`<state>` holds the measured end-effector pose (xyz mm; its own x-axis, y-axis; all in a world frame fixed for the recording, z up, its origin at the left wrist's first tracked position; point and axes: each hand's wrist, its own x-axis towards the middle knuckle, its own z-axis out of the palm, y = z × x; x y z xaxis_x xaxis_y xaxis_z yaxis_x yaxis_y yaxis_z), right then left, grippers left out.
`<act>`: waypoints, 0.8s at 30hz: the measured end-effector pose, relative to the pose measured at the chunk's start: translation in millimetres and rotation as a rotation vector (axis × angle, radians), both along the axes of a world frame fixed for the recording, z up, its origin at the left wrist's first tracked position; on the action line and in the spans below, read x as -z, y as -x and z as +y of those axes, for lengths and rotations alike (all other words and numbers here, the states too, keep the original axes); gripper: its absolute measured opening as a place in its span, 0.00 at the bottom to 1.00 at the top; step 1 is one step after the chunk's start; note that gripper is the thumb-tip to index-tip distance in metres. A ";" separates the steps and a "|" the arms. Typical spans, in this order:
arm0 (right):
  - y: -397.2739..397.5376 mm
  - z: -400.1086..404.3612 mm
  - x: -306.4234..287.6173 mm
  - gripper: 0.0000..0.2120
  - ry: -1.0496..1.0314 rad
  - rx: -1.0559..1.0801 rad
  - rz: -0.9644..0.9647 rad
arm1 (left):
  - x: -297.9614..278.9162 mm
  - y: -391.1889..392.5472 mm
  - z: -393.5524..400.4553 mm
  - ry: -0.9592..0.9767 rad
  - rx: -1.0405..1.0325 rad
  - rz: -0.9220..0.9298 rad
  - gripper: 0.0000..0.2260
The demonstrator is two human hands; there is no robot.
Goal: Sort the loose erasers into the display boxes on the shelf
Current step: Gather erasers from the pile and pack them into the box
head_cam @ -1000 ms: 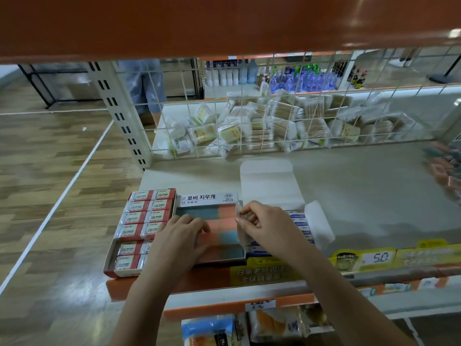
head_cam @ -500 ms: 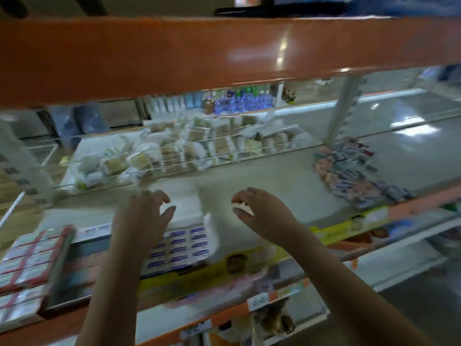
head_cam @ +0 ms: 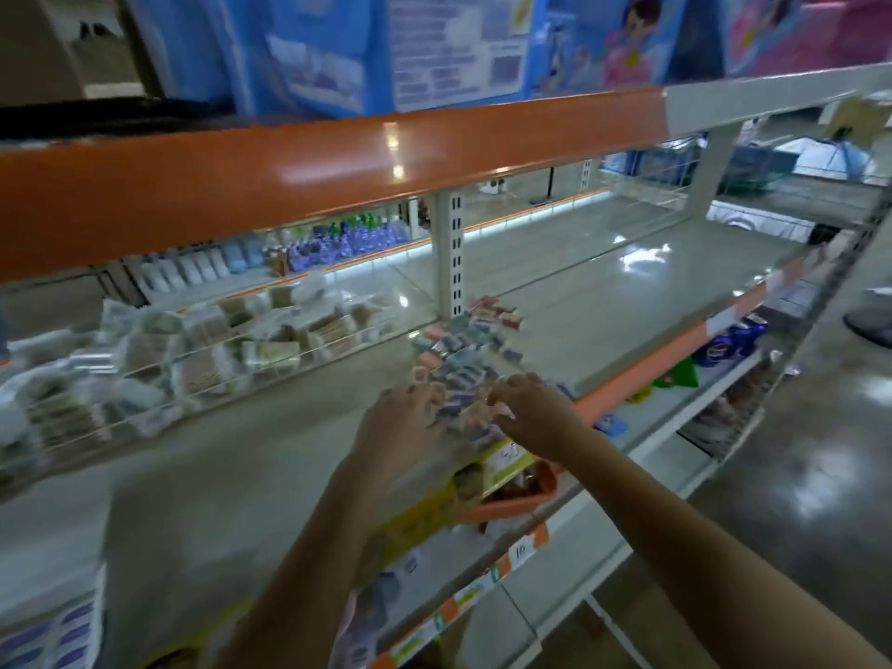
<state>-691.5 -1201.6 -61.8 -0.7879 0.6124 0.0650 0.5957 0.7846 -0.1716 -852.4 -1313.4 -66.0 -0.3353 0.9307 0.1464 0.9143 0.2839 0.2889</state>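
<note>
Erasers (head_cam: 458, 350) heaped loose on the shelf (head_cam: 270, 456).
Pile stretches away beyond both hands; left hand (head_cam: 400, 422) and right hand (head_cam: 533, 410) reach its near edge, fingers seemingly loosely curled, grasp unclear through blur.

Light: dim and cool, coming from overhead.
Glare: white spots on the orange shelf edge (head_cam: 338, 171) and the glossy floor (head_cam: 820, 494).
Blur: motion smear throughout, heaviest left of the shelf upright (head_cam: 449, 253).
Distortion: the shelf lines bow toward the corners.

Both forearms (head_cam: 338, 548) are bare, no sleeves visible.
</note>
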 end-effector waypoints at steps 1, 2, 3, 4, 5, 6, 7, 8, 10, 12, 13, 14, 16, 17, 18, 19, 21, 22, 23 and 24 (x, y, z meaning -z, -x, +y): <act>-4.1 12.3 3.7 0.15 0.005 0.016 0.002 | 3.2 -1.4 15.2 0.015 0.004 0.011 0.17; -7.5 24.2 6.6 0.15 0.009 0.033 0.014 | 5.3 -1.5 30.3 0.023 0.005 0.011 0.17; -9.5 35.9 8.3 0.14 0.019 0.053 0.030 | 6.6 -0.1 46.1 0.027 0.004 0.006 0.16; -10.5 47.8 9.5 0.14 0.028 0.069 0.047 | 8.4 3.3 62.0 0.028 0.006 -0.001 0.16; -10.1 60.3 9.9 0.14 0.033 0.079 0.058 | 8.6 6.9 77.4 0.034 0.009 -0.005 0.16; -8.4 73.7 10.4 0.15 0.036 0.086 0.056 | 9.4 12.1 92.7 0.037 0.013 -0.003 0.16; -5.7 87.8 10.0 0.15 0.033 0.095 0.048 | 9.9 17.6 107.1 0.042 0.013 0.003 0.16; -2.6 102.1 9.3 0.16 0.026 0.104 0.037 | 10.1 23.4 120.3 0.033 0.010 -0.005 0.16; 5.7 128.5 8.2 0.16 0.042 0.121 0.020 | 11.2 34.8 142.1 0.016 0.000 -0.058 0.13; 15.6 152.3 9.4 0.16 0.065 0.137 0.000 | 12.3 45.9 158.9 0.016 -0.012 -0.044 0.12; 20.6 162.2 10.4 0.17 0.070 0.145 -0.002 | 14.2 52.1 166.5 0.018 -0.021 -0.024 0.12; 25.8 171.4 12.2 0.18 0.072 0.159 0.006 | 18.2 59.2 172.6 0.018 -0.029 -0.020 0.13; 36.6 186.5 16.7 0.20 0.088 0.196 0.027 | 22.8 69.0 179.3 0.043 -0.011 0.017 0.16; 42.7 192.7 19.2 0.20 0.097 0.209 0.036 | 24.4 71.4 180.4 0.068 -0.003 0.019 0.17; 49.1 198.6 22.5 0.20 0.106 0.218 0.039 | 23.9 72.1 180.2 0.081 0.006 0.010 0.18; 55.6 204.2 25.9 0.20 0.116 0.225 0.047 | 23.9 73.3 181.0 0.092 0.012 0.005 0.18; 66.4 214.1 32.7 0.22 0.141 0.240 0.069 | 23.5 74.8 183.6 0.095 0.007 0.015 0.17; 70.0 218.1 35.9 0.22 0.136 0.246 0.081 | 23.9 75.7 184.5 0.090 -0.004 0.017 0.16; 72.8 221.2 37.8 0.21 0.117 0.249 0.093 | 23.8 75.8 184.6 0.086 -0.019 0.011 0.13; 74.7 224.0 39.9 0.19 0.102 0.251 0.114 | 24.7 75.9 184.1 0.086 -0.031 0.008 0.11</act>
